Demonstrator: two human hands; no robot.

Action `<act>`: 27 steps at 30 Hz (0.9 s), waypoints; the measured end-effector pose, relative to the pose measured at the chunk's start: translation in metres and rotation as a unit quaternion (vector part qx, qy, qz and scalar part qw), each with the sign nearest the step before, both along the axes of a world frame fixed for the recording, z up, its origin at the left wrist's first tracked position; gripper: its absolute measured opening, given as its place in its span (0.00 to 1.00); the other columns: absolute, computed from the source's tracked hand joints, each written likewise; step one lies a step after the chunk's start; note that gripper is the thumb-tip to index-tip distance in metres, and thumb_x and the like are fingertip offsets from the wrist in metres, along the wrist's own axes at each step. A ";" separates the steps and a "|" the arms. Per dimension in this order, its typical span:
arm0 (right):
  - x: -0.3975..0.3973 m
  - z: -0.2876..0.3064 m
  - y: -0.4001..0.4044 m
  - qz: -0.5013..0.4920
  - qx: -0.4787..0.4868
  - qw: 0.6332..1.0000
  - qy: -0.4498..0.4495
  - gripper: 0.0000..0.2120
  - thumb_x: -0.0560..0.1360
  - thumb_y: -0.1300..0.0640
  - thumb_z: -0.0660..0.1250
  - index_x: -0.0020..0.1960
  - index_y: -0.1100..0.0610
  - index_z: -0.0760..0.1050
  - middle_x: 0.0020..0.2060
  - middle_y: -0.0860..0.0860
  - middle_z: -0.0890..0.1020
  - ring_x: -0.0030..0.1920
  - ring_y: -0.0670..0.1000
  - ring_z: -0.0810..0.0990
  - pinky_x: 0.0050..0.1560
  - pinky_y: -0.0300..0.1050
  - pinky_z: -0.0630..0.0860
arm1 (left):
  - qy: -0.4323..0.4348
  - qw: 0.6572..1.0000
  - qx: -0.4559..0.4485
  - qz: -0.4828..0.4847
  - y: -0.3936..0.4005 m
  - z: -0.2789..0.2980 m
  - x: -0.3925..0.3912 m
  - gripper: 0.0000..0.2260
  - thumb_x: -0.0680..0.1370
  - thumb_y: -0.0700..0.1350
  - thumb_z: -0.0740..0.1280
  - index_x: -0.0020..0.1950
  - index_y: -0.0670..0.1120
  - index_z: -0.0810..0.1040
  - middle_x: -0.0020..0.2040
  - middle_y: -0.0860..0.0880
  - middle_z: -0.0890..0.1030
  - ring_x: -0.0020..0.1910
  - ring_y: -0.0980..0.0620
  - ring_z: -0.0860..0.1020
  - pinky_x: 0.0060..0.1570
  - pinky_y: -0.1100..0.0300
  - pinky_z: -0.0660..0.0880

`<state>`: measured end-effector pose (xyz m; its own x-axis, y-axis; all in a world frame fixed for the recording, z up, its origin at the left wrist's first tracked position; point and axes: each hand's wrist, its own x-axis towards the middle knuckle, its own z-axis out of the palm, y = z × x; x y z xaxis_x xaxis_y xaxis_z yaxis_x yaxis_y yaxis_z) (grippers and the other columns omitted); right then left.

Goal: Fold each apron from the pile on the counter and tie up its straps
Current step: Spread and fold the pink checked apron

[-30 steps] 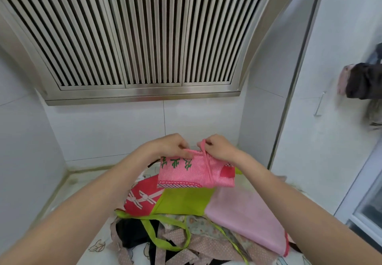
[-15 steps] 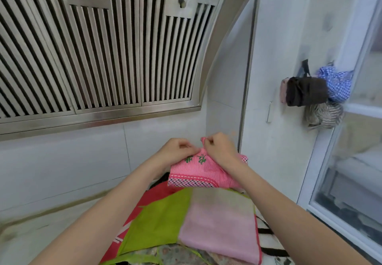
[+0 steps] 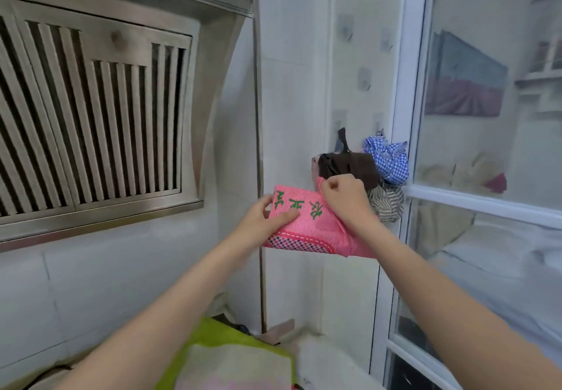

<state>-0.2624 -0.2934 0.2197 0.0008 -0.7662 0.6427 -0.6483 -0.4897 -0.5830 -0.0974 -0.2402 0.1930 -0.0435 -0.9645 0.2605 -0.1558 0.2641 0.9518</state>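
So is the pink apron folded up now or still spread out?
Folded: the pink apron is a compact bundle, held off the counter by the left hand and right hand.

- Both bare forearms reach up and forward from the lower corners, converging near the middle of the view.
- The left hand [image 3: 264, 218] has its thumb laid flat on top and its fingers tucked beneath in a clamping grip.
- The right hand [image 3: 343, 198] sits slightly higher, knuckles up, fingers curled into a tight pinch at its upper left edge.
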 end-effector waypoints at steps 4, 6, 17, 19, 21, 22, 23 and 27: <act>-0.063 0.027 -0.046 0.007 -0.048 0.998 -0.027 0.24 0.78 0.56 0.61 0.24 0.58 0.67 0.21 0.53 0.72 0.26 0.50 0.67 0.35 0.48 0.66 | 0.089 0.994 0.038 -0.043 -0.047 0.019 -0.066 0.13 0.77 0.44 0.67 0.61 0.49 0.73 0.49 0.50 0.82 0.41 0.54 0.81 0.42 0.60 0.79; -0.097 0.046 -0.070 -0.003 -0.071 0.997 -0.030 0.22 0.79 0.56 0.60 0.28 0.64 0.72 0.28 0.59 0.79 0.30 0.54 0.73 0.37 0.42 0.69 | 0.097 0.991 0.051 -0.076 -0.070 0.035 -0.100 0.11 0.78 0.44 0.66 0.60 0.50 0.73 0.48 0.51 0.82 0.37 0.57 0.81 0.35 0.64 0.78; -0.169 0.145 -0.170 0.062 -0.061 0.995 -0.049 0.07 0.74 0.57 0.68 0.43 0.60 0.81 0.39 0.52 0.81 0.41 0.47 0.76 0.45 0.37 0.69 | 0.032 0.981 -0.142 0.126 -0.167 0.136 -0.192 0.08 0.75 0.40 0.70 0.41 0.47 0.71 0.45 0.45 0.80 0.43 0.46 0.80 0.45 0.52 0.78; -0.163 0.166 -0.182 0.086 -0.056 0.992 -0.072 0.06 0.74 0.58 0.68 0.45 0.60 0.82 0.39 0.50 0.81 0.42 0.46 0.76 0.46 0.37 0.71 | 0.025 0.975 -0.157 0.156 -0.185 0.151 -0.193 0.08 0.75 0.41 0.69 0.42 0.48 0.70 0.48 0.43 0.80 0.45 0.45 0.80 0.47 0.50 0.78; -0.158 0.182 -0.198 0.089 -0.050 0.987 -0.127 0.10 0.75 0.56 0.67 0.40 0.62 0.81 0.34 0.51 0.80 0.38 0.48 0.76 0.41 0.39 0.71 | 0.022 0.969 -0.165 0.184 -0.203 0.164 -0.193 0.07 0.76 0.41 0.69 0.46 0.47 0.71 0.51 0.42 0.80 0.49 0.43 0.80 0.51 0.45 0.78; -0.156 0.190 -0.208 0.080 -0.051 0.982 -0.165 0.12 0.75 0.56 0.67 0.41 0.64 0.81 0.35 0.54 0.80 0.39 0.50 0.76 0.41 0.41 0.71 | 0.019 0.966 -0.169 0.196 -0.213 0.169 -0.194 0.06 0.76 0.41 0.68 0.46 0.47 0.71 0.51 0.42 0.80 0.50 0.42 0.80 0.52 0.44 0.77; -0.155 0.196 -0.214 0.067 -0.047 0.978 -0.189 0.11 0.75 0.56 0.67 0.44 0.65 0.81 0.39 0.56 0.82 0.43 0.52 0.78 0.44 0.43 0.72 | 0.017 0.963 -0.171 0.206 -0.219 0.172 -0.193 0.06 0.76 0.41 0.68 0.46 0.47 0.71 0.51 0.42 0.80 0.50 0.42 0.80 0.53 0.43 0.77; -0.146 0.209 -0.244 0.045 -0.033 0.976 -0.211 0.07 0.74 0.60 0.66 0.47 0.62 0.81 0.48 0.55 0.83 0.51 0.55 0.79 0.49 0.44 0.73 | -0.026 0.955 -0.181 0.234 -0.243 0.174 -0.194 0.05 0.78 0.41 0.65 0.50 0.46 0.69 0.50 0.45 0.78 0.49 0.46 0.79 0.51 0.48 0.77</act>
